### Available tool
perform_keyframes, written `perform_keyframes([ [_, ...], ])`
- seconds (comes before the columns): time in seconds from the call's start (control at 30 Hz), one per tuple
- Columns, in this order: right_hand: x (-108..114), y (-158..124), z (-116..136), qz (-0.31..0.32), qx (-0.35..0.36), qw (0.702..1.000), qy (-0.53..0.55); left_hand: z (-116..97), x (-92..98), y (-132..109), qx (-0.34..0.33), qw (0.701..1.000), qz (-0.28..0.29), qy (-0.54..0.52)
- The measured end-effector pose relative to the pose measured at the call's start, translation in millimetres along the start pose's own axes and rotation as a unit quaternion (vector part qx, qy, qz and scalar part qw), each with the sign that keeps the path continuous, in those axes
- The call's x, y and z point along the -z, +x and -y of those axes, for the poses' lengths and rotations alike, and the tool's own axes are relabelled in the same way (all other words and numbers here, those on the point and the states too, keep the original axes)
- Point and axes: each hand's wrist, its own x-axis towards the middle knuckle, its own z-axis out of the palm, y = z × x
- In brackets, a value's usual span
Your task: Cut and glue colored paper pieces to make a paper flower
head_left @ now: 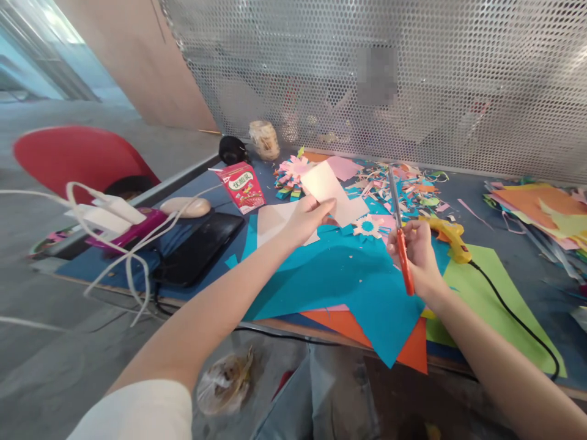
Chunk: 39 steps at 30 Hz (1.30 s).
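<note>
My left hand (312, 217) pinches a pale pink piece of paper (326, 186) and holds it up over the table. In my right hand (418, 247) are orange-handled scissors (402, 250), their blades pointing up and away from me, apart from the paper. Below both hands lies a large blue sheet (312, 269). Another pale pink sheet (273, 220) rests under my left wrist. Between the hands sits a pale paper flower cutout (368, 226) with a blue centre. A yellow glue gun (449, 235) lies just beyond my right hand.
Paper scraps (413, 183) are heaped against the perforated metal panel (293, 73). Leftward are a pink drink carton (242, 186), a black phone (202, 249), a mouse (186, 208) and a purple power strip (137, 229) with tangled white cables. A green sheet (495, 293) and stacked coloured paper (536, 205) lie rightward.
</note>
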Motion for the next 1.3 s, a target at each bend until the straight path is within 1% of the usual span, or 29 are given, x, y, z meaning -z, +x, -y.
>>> perform_keyframes([
  [0.1,1,0,-1,0.016,-0.014,1.000,-0.004,-2,3.1,-1,-0.016,0.994,-0.004,0.112],
  [0.17,1,-1,0,0.031,-0.011,0.999,-0.016,-3,3.0,-2,-0.014,0.990,-0.009,0.142],
  [0.23,1,-4,0,0.042,-0.011,0.998,-0.040,-3,1.4,-5,-0.024,0.988,0.008,0.155],
  [0.33,3,-7,0,0.057,-0.010,0.996,-0.067,-6,-2.2,-10,-0.060,0.988,0.058,0.127],
  [0.4,5,-8,0,0.074,0.002,0.995,-0.066,-7,-3.9,-14,-0.082,0.990,0.069,0.086],
  [0.5,7,-8,1,0.096,0.031,0.992,-0.080,-10,-4.7,-16,-0.099,0.993,0.041,0.048],
  [0.57,7,-9,2,0.104,0.042,0.989,-0.101,-11,-4.6,-16,-0.096,0.995,0.024,0.033],
  [0.7,7,-9,4,0.118,0.041,0.985,-0.122,-16,-5.7,-15,-0.083,0.996,-0.007,0.015],
  [0.8,8,-9,5,0.121,0.032,0.985,-0.122,-19,-6.5,-16,-0.097,0.995,-0.031,0.024],
  [0.97,9,-11,7,0.133,0.003,0.983,-0.124,-16,-3.0,-17,-0.134,0.990,-0.009,0.049],
  [1.1,8,-12,6,0.142,-0.008,0.983,-0.114,-10,-1.4,-16,-0.158,0.986,0.002,0.059],
  [1.2,9,-11,5,0.142,-0.012,0.983,-0.117,-9,-2.0,-16,-0.182,0.982,0.020,0.049],
  [1.3,9,-11,6,0.154,-0.018,0.980,-0.124,-10,-1.8,-16,-0.191,0.981,0.014,0.040],
])
